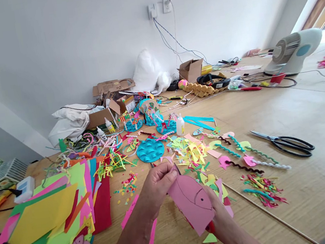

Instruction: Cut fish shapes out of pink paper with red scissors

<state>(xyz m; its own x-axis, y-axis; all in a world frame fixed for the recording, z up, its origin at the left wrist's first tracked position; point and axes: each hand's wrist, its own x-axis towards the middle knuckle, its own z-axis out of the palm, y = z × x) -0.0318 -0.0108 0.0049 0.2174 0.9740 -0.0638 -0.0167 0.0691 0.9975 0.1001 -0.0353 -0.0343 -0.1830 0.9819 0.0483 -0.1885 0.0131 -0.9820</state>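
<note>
The pink paper (193, 205), drawn with an eye and curved lines, is held up over the counter (237, 115) toward its near edge, the left hand's (161, 181) grip pinching its upper corner between thumb and finger. The right hand (221, 211) is partly hidden behind the sheet with a red handle (210, 226) beside it, so I cannot tell how its grip stands. The sheet should be light, bendable and easily torn, best held at the rim, clear of the lines.

The left hand (161, 181) pinches pink paper (198, 223) bearing 1 drawn fish (194, 192).
</note>
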